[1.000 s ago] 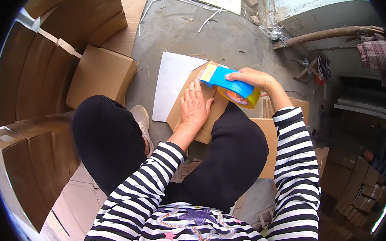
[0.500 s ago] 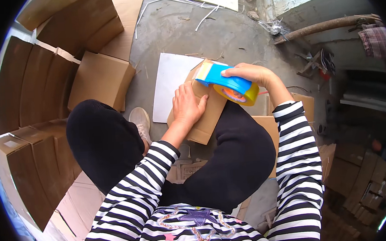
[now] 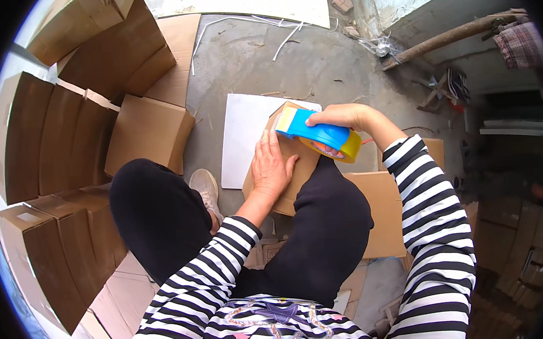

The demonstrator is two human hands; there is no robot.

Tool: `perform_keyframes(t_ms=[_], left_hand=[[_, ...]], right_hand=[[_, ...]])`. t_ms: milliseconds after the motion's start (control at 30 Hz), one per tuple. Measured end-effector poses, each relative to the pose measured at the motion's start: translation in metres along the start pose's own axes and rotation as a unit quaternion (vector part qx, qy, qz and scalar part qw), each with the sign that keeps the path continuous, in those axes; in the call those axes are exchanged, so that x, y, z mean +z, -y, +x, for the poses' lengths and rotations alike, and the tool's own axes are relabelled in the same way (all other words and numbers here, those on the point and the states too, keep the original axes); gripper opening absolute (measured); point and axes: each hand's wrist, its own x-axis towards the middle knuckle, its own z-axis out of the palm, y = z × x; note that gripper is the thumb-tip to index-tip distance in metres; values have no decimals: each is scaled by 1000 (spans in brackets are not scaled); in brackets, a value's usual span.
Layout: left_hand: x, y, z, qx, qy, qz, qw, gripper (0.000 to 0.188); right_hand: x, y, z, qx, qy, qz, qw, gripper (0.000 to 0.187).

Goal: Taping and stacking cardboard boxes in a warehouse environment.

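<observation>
A brown cardboard box (image 3: 300, 179) leans between my knees, partly covered by my hands and my black-clad right leg. My left hand (image 3: 271, 171) presses on its top face, palm down, fingers stretched out and thumb spread. In my right hand (image 3: 346, 116) is a blue and yellow tape dispenser (image 3: 323, 132). Its pale yellow front end touches or nearly touches the box's far edge, close to my left fingertips. The roll of tape shows on the dispenser's near side.
A white board (image 3: 234, 137) lies on the concrete floor under the box. Stacked cartons (image 3: 61, 140) line the left side, with a closed carton (image 3: 149, 132) beside them. Flat cardboard (image 3: 378, 209) lies by my right leg. A wooden pole (image 3: 451, 38) juts out at upper right.
The view has shifted, so the surroundings sit lower. The dispenser has moved slightly left relative to my left hand, its front end now right beside my fingertips. My left hand stays on the box.
</observation>
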Motion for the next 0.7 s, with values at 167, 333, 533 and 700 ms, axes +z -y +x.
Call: perform_keyframes(t_ms=[167,333,533,700], left_hand=[[-4,1,-1,-34,24,38,998,81],[-2,-2,0,-34,30,15,999,81],[-5,-6,3,-17,46,61,997,81],[-5,-5,7,64,43,157,985,68]], right_hand=[[-5,-10,-21,-9,-3,-56,998,55],[-23,-79,-48,0,-53,-52,997,60],[-18,-102,-19,12,-60,-63,996,75],[-20,-97,-18,19,-50,-66,996,80]])
